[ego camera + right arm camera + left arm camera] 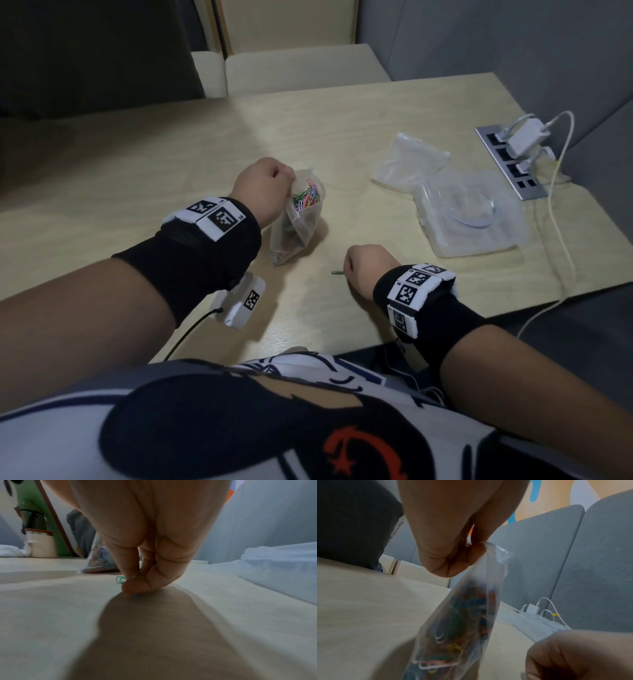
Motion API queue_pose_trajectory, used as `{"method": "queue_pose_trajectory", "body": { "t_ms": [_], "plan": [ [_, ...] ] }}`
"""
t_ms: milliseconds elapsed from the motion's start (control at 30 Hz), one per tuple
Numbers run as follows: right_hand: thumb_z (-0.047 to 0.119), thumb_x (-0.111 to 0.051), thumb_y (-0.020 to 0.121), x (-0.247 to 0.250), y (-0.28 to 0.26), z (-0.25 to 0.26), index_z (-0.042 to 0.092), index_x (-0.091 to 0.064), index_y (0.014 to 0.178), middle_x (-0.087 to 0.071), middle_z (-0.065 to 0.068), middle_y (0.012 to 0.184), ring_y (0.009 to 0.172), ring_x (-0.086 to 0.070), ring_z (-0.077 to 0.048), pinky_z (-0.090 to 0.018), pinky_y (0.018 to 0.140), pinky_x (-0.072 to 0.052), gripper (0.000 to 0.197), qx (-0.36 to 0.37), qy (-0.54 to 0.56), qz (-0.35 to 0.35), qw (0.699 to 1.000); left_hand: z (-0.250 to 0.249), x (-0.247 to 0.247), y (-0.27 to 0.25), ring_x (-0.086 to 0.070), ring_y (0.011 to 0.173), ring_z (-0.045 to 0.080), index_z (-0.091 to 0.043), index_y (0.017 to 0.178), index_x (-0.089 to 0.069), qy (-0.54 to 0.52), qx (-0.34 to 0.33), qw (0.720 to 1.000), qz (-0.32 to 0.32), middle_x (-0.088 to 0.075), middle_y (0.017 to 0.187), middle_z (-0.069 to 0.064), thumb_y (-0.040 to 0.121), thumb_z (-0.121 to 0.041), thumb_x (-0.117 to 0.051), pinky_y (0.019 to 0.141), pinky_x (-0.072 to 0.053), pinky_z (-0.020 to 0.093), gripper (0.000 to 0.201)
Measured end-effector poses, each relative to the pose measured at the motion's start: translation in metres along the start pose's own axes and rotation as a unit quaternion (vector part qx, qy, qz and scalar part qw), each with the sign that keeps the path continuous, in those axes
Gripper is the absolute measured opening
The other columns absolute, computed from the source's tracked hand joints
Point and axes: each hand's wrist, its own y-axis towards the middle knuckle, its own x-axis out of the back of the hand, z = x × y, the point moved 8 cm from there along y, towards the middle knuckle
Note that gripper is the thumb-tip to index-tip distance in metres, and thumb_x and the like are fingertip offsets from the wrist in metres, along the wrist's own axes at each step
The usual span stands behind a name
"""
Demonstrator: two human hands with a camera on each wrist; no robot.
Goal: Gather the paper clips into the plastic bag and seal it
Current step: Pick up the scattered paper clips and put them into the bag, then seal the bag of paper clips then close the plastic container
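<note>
Pale wooden table — grey padded partitions; dim

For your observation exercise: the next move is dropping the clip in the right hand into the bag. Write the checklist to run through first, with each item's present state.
1. Left hand grips the plastic bag near its top: ok.
2. Bag mouth open: ok in the head view.
3. Right hand pinches the green paper clip: ok.
4. Clip lifted clear of the table: cannot tell.
5. Other loose clips left on the table: cannot tell.
6. Bag sealed: not ok.
</note>
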Motion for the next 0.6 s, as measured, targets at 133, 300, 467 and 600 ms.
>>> {"method": "queue_pose_trajectory", "body": {
  "t_ms": [133,300,467,600],
  "plan": [
    [0.013,-0.046,0.091,0.028,-0.01,-0.042,0.008,-0.067,0.093,-0.07,-0.01,0.094,0.089,-0.064,-0.028,-0.031,0.08,-0.05,0.022,-0.054,0.16,-0.065,0.984,-0.006,-0.013,0.0,-0.055,0.075,0.035,-0.023,0.066,-0.054,0.008,-0.005,1.0,0.016,-0.054,0.065,-0.003,0.088,-0.029,-0.045,0.077,-0.049,0.044,0.024],
    [0.004,-0.059,0.087,0.085,-0.029,-0.087,0.015,-0.06,0.071,-0.06,-0.004,0.065,0.057,-0.059,-0.016,-0.032,0.073,-0.056,0.02,-0.053,0.479,-0.133,0.866,-0.025,-0.043,-0.007,-0.063,0.097,0.041,-0.016,0.081,-0.057,0.037,-0.008,0.998,0.043,-0.065,0.09,0.017,0.094,-0.025,-0.046,0.084,-0.051,0.044,0.019],
    [-0.003,-0.061,0.087,0.123,-0.043,-0.082,0.007,-0.058,0.074,-0.053,-0.008,0.064,0.053,-0.051,-0.015,-0.016,0.052,-0.053,0.017,-0.012,0.621,-0.089,0.778,-0.049,-0.084,-0.021,-0.058,0.075,0.03,-0.019,0.067,-0.053,0.022,-0.01,0.994,0.105,-0.058,0.074,0.01,0.086,-0.031,-0.045,0.086,-0.053,0.056,0.023],
    [0.0,-0.064,0.087,0.127,-0.045,-0.082,0.006,-0.058,0.073,-0.058,-0.01,0.069,0.055,-0.055,-0.018,-0.027,0.07,-0.057,0.016,-0.052,0.559,-0.061,0.825,-0.06,-0.112,-0.031,-0.054,0.07,0.027,-0.021,0.071,-0.051,-0.048,0.032,0.99,0.13,-0.054,0.072,0.006,0.095,-0.024,-0.045,0.081,-0.054,0.05,0.025]
  ]
}}
